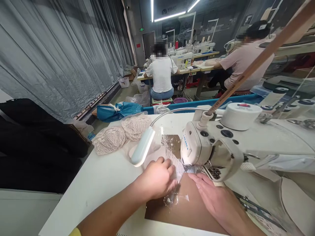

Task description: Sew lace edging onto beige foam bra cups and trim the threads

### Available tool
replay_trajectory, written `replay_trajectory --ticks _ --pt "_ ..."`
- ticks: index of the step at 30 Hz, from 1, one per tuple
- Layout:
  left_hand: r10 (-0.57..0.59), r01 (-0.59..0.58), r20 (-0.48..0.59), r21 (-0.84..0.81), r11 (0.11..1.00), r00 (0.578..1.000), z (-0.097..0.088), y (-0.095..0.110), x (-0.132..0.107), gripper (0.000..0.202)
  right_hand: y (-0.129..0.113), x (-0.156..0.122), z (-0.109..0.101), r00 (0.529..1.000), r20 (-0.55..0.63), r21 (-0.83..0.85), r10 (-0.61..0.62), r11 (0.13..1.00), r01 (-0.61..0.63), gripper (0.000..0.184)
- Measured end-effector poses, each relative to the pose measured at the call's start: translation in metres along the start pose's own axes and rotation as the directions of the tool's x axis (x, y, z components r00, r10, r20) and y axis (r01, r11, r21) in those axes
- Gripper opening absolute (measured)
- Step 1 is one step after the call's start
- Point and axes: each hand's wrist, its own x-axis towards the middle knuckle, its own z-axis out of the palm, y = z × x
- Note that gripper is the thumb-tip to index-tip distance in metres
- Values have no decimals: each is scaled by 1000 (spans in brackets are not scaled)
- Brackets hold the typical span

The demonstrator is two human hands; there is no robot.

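My left hand [158,178] is closed, its fingers curled on the white lace fabric [177,164] just left of the needle area. My right hand [213,193] lies flat with its fingers stretched out, on the brown sheet [192,206] below the machine head. Over the fabric stands the white sewing machine [195,144]; its needle and presser foot are mostly hidden. Clear, shiny film or tape covers part of the brown sheet near my left fingertips. A lamp [142,147] on a bendable neck shines from the left.
Two lace bundles [110,139] lie at the table's far left. A white thread cone [241,116] sits on the machine, and a brown strap [256,62] slants up from it. Two people sit at other sewing machines ahead. Blue cloth [118,111] lies behind the table.
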Motion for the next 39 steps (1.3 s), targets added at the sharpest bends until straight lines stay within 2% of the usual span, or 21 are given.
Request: replay_trajectory --ticks 3,6,10,14,17,20,27,31,34,39 --pt "40 -37 60 -45 998 997 -6 6 -7 31 3 3 -4 997 12 -91 -77 993 78 44" --pt "84 -81 39 -77 994 996 -1 7 -6 29 4 8 -11 996 5 -87 -92 992 92 44" --pt "169 -180 -93 -121 976 981 13 8 -1 25 5 6 -13 997 22 -19 -79 997 79 42" --pt "228 -262 -235 -126 957 945 27 10 3 25 6 -4 -6 991 113 152 -73 987 56 43" --pt "224 -255 -260 -94 962 939 33 13 3 27 3 -7 -6 977 168 244 -132 966 88 46" --pt "212 -238 -263 -69 969 941 35 15 2 28 -1 -2 -11 972 163 260 -170 958 124 44" --pt "208 -242 -257 -108 964 944 34 12 4 31 -6 0 -10 982 135 234 -129 968 95 40" --pt "204 -239 -259 -111 965 944 34 7 7 33 -5 -4 -4 988 82 189 -134 975 117 40" --pt "217 -250 -268 -95 964 939 33 6 6 34 -4 -5 -7 986 46 223 -158 964 144 40" --pt "243 -273 -272 -74 959 931 29 9 4 29 -6 -3 -15 980 104 317 -172 939 131 33"
